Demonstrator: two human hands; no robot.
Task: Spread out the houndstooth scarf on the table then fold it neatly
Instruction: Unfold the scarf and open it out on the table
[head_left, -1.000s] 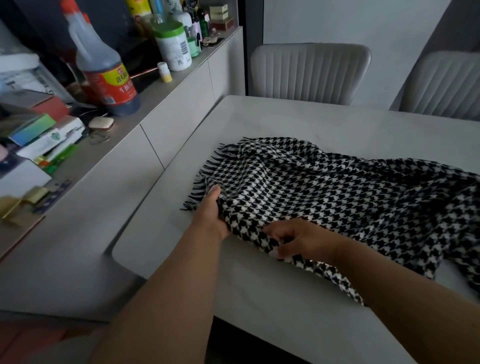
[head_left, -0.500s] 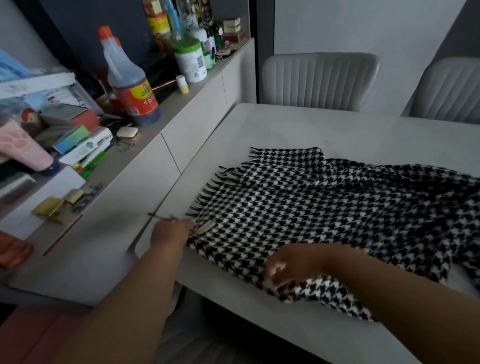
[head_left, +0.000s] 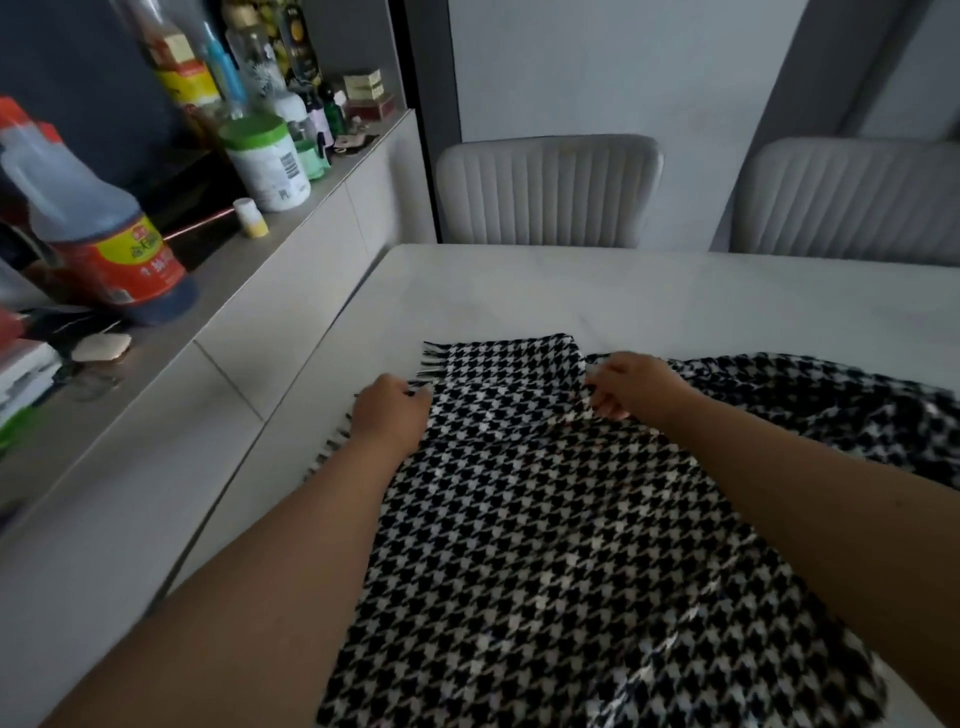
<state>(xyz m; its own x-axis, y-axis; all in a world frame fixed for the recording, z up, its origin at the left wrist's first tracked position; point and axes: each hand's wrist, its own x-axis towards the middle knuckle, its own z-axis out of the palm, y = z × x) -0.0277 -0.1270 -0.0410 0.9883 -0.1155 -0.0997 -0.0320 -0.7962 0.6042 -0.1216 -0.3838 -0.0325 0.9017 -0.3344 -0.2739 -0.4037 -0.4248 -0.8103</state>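
Black-and-white houndstooth woven scarf (head_left: 519, 519) lies at the pale table's (head_left: 675, 296) left edge, its near end cut off. Left hand (head_left: 389, 415) grips the fringed edge; right hand (head_left: 631, 387) pinches a fold, fingertips hidden.

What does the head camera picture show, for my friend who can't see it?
Two hands, left and right, grip a black-and-white scarf lying on a pale table. Bottles crowd a counter on the left; two chairs stand behind.

Scarf (head_left: 519, 519) on white tbl (head_left: 675, 296).
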